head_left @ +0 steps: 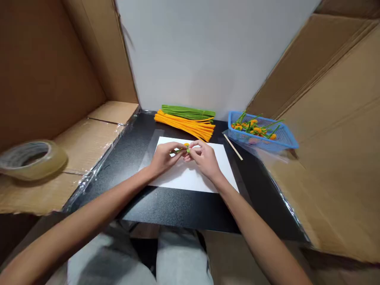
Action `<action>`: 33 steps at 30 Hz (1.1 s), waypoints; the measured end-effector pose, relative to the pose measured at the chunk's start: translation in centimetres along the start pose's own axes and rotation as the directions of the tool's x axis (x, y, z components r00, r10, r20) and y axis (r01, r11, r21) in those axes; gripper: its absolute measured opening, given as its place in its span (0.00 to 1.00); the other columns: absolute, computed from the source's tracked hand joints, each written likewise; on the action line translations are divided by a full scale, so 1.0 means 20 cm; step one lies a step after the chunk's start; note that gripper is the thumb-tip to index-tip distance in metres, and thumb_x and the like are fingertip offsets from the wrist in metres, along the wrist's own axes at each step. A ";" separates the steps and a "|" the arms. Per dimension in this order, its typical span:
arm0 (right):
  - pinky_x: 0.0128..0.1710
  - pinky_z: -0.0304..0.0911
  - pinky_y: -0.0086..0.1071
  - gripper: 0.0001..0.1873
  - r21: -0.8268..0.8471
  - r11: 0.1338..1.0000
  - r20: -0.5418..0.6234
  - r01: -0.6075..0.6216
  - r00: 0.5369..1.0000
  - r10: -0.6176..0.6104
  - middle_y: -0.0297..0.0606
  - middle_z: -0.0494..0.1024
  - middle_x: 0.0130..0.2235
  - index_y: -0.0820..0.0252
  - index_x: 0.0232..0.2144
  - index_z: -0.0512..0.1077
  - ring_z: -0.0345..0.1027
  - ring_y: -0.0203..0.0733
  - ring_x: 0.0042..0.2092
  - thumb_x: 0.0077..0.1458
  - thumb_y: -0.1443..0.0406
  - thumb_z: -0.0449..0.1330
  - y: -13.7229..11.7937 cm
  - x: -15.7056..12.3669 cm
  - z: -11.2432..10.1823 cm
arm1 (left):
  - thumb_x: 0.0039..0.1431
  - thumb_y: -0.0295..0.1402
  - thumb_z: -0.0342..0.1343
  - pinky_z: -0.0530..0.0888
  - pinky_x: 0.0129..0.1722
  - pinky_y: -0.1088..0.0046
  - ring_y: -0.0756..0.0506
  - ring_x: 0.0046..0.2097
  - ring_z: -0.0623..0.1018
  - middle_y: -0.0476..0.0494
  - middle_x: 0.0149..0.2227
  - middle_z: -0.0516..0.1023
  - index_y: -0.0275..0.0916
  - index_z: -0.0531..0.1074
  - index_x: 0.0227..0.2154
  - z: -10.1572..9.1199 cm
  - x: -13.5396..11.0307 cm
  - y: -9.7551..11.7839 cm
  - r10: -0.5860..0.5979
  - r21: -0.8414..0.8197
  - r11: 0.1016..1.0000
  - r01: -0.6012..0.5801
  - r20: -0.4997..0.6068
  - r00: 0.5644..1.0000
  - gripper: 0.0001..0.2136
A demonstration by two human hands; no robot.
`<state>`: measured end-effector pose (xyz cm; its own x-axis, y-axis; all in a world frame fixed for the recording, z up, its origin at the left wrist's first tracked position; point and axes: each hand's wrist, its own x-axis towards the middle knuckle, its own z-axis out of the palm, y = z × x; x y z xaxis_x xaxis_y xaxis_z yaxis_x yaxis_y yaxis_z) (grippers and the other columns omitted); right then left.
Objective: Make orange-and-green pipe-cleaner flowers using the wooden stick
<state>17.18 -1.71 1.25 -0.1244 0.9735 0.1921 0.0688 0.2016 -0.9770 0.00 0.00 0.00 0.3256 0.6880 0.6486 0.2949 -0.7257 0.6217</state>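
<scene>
Above the white sheet (190, 176), both hands pinch one small pipe cleaner flower with an orange head (186, 145) and green fuzzy wire below it. My left hand (165, 156) is closed on its green part from the left. From the right, the fingertips of my right hand (205, 157) close on it close to the head. Fingers cover much of the flower, so its full shape is hidden. Behind the hands lie a bundle of orange pipe cleaners (184, 123) and a bundle of green pipe cleaners (187, 112).
A blue basket (263, 147) with several orange and green flowers stands at the back right. Left of it a thin pale stick (233, 147) lies on the black table (178, 208). A roll of tape (32, 158) rests on cardboard at the left. Cardboard walls flank both sides.
</scene>
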 end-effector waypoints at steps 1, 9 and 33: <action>0.33 0.74 0.35 0.14 0.020 1.000 0.030 -0.003 1.000 0.002 0.33 0.79 0.25 0.57 0.33 0.65 0.75 0.38 0.26 0.53 0.56 0.62 -0.01 0.00 0.00 | 0.60 0.33 0.58 0.76 0.33 0.76 0.48 0.35 0.81 0.43 0.35 0.84 0.36 0.79 0.36 0.00 0.01 0.00 -0.048 -0.031 0.998 0.048 -0.019 0.999 0.07; 0.34 0.70 0.33 0.05 -0.235 0.955 0.064 0.181 0.983 -0.171 0.36 0.80 0.30 0.58 0.33 0.74 0.76 0.40 0.32 0.55 0.63 0.63 -0.07 -0.01 -0.06 | 0.56 0.39 0.62 0.76 0.35 0.73 0.47 0.35 0.80 0.42 0.33 0.83 0.35 0.80 0.32 -0.03 0.05 -0.02 -0.240 -0.260 0.932 0.253 0.080 0.967 0.11; 0.40 0.65 0.37 0.06 -0.628 0.483 0.295 0.610 0.761 -0.577 0.42 0.79 0.35 0.60 0.36 0.74 0.71 0.44 0.38 0.64 0.68 0.56 -0.02 0.01 -0.11 | 0.52 0.39 0.66 0.77 0.34 0.74 0.48 0.32 0.80 0.40 0.32 0.82 0.33 0.79 0.34 0.00 0.04 -0.02 -0.330 -0.461 0.812 0.358 0.142 0.933 0.13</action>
<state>19.21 -1.28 1.81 -0.4267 0.5926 0.6832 0.5791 0.7593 -0.2970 0.22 0.82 0.33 0.3341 0.8801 0.3373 -0.0580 -0.3380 0.9394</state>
